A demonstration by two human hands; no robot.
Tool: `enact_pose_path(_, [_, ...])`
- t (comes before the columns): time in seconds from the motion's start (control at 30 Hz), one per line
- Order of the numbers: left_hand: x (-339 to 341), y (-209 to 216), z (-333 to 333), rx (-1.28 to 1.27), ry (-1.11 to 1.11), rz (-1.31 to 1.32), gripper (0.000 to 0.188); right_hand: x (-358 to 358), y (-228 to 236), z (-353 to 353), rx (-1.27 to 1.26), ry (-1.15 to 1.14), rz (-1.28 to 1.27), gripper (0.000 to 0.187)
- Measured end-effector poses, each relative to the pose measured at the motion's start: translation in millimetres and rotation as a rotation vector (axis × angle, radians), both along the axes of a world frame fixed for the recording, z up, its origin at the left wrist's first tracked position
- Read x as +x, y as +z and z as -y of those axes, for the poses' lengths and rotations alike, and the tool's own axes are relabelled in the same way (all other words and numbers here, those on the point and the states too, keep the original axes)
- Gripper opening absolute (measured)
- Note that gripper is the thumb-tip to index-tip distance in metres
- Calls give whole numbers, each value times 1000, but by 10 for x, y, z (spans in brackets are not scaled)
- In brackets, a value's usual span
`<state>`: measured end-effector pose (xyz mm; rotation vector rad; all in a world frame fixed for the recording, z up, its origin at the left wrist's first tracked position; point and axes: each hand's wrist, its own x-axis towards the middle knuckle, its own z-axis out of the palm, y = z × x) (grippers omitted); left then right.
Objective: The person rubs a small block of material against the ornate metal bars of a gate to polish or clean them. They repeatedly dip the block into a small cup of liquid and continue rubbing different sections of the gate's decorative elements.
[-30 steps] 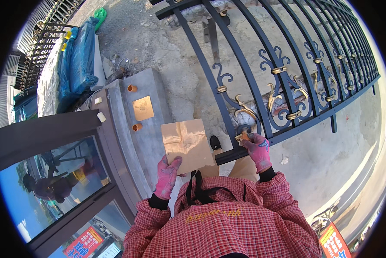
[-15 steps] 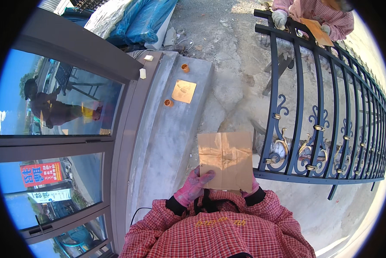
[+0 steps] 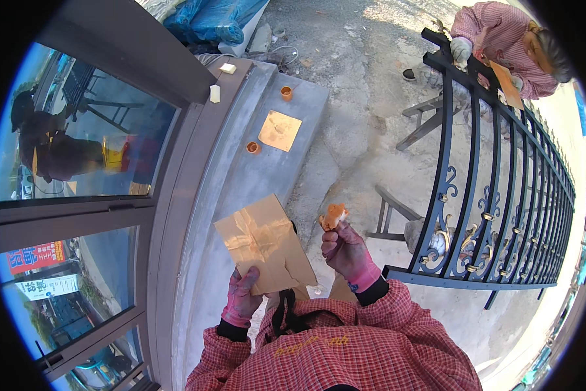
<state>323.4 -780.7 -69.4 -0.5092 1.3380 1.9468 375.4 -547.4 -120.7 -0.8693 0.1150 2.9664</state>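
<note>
A square of brown cardboard (image 3: 260,238), smeared with shiny gold paint, is tilted in front of my body. My left hand (image 3: 242,296), in a stained pink glove, grips its lower edge with the thumb on top. Just right of the board, my right hand (image 3: 350,254) pinches a small torn piece of sponge (image 3: 334,217), stained orange-gold with a pale patch. The sponge is apart from the cardboard. Farther right lies a black metal fence panel (image 3: 475,284) with scrolls; parts of its scrollwork are gold.
On the grey step (image 3: 240,182) are an orange cup (image 3: 286,93), a second cup (image 3: 253,148) and a gold-smeared sheet (image 3: 280,130). White blocks (image 3: 214,94) sit by the glass door (image 3: 90,156). A co-worker (image 3: 501,39) holding cardboard leans over the fence's far end. Trestle legs (image 3: 397,202) stand beneath it.
The cardboard has shifted left and tilted in my left hand. My right hand has come out from behind it, now showing the sponge piece. The view has turned slightly; the co-worker leans farther in.
</note>
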Motion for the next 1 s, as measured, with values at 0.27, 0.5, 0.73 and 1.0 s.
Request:
enact_pose_path(0.27, [-711,-154,145,-12,-282,-61,44,249,220,-122,322,-250,166,19])
enact_pose_path(0.5, [-780,33,-398,-44,-455,-71,44,1610,169,-593,722,-672,726,13])
enact_pose_path(0.73, [-524,170,-808,-106,-532,-105,45,2324,-469,-1038,1489,-314,1150,21])
enact_pose_path(1.0, [-206,342,-1251,-212,-562,-136,48,2266,-238,-1245,1808,323,1172,24])
